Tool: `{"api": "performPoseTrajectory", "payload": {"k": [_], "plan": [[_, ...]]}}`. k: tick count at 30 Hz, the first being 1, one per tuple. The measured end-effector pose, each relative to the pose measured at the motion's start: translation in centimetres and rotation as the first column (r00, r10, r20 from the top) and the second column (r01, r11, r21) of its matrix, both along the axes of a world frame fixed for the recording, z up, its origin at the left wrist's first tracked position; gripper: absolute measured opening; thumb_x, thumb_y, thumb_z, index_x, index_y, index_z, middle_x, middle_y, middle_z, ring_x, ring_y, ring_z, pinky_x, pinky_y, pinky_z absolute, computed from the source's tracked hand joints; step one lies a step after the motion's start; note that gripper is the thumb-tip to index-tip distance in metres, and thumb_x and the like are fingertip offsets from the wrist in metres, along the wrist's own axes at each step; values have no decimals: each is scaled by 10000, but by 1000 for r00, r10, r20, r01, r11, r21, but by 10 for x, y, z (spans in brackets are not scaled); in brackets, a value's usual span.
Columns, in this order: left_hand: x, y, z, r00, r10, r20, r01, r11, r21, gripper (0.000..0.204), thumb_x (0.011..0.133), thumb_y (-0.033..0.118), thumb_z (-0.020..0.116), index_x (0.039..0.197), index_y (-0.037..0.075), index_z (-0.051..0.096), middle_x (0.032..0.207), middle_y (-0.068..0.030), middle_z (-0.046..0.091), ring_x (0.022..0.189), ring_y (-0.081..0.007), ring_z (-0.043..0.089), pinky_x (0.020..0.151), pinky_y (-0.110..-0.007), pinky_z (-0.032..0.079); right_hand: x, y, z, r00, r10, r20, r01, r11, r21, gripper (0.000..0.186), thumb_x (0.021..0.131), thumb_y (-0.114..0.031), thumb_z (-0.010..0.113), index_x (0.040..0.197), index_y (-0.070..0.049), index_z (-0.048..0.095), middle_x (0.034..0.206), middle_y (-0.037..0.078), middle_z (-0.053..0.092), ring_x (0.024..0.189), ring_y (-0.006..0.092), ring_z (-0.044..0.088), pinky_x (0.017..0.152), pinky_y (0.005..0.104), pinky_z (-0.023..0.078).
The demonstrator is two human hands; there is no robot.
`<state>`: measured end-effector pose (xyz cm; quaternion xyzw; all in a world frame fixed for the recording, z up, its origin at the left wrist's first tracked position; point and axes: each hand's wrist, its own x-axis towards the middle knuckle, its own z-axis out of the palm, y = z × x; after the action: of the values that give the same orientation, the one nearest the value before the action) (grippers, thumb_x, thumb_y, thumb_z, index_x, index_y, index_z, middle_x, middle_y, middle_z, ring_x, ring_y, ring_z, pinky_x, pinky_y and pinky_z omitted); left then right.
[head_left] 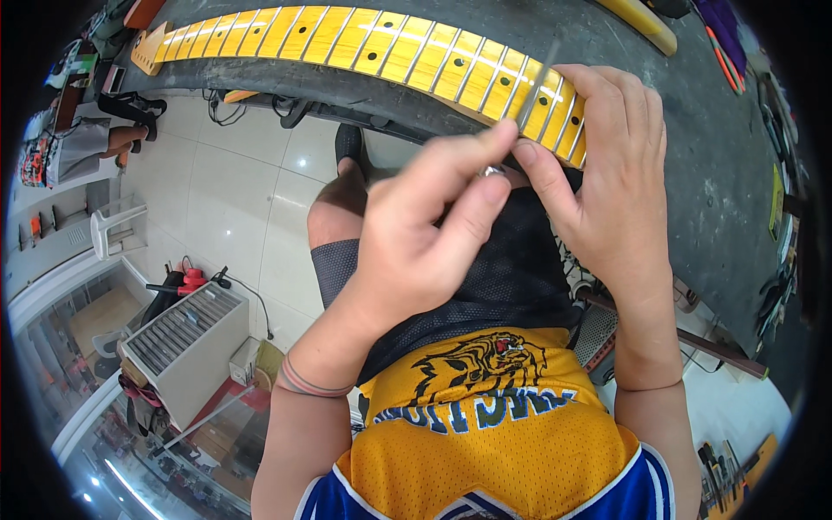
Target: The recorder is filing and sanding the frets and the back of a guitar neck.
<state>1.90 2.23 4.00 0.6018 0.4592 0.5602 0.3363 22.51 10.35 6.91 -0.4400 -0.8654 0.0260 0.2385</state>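
The right hand (611,178) clasps the guitar neck (416,52) at its wide end. The left hand (420,230) pinches a thin tool (539,82) over it.

Tool (537,89) in left hand (420,227), right hand (617,178) on fretboard (407,54)

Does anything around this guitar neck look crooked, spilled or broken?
Nothing stands out as spilled or broken. The glossy yellow wooden guitar neck looks bowed, but the wide lens likely bends it; the slim grey metal tool over its right end is blurred. Fine damage wouldn't show.
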Motion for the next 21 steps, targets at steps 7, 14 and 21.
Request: {"api": "performPoseTrajectory", "payload": {"k": [7, 14, 21], "plan": [[-24, 1, -23, 957, 39, -286, 9, 986, 164, 525, 1052, -2, 805, 1570, -7, 724, 781, -41, 683, 602, -144, 593, 571, -292, 465, 11, -7, -1, 1000, -25, -12, 25, 1000, 3, 668, 1017, -379, 855, 1561, -56, 639, 1475, 180, 651, 1357, 422, 587, 1226, 530, 451], [-49, -11, -35, 702, 159, -694, 145, 923, 357, 689, 823, -49, 910, 1491, 93, 824, 787, -24, 654, 626, -233, 604, 605, -367, 485, 10, -7, 0, 999, -45, 10, 45, 999, -10, 655, 1025, -396, 852, 1547, -60, 644, 1475, 170, 654, 1361, 415, 582, 1222, 535, 448], [-48, -16, -35, 674, 169, -719, 128, 932, 340, 660, 836, -60, 902, 1478, 72, 823, 781, -36, 654, 618, -234, 603, 613, -365, 492, 8, -8, -4, 998, -51, 24, 51, 999, -3, 648, 1051, -433, 817, 1541, -49, 635, 1477, 172, 649, 1349, 418, 581, 1206, 536, 451]]}}
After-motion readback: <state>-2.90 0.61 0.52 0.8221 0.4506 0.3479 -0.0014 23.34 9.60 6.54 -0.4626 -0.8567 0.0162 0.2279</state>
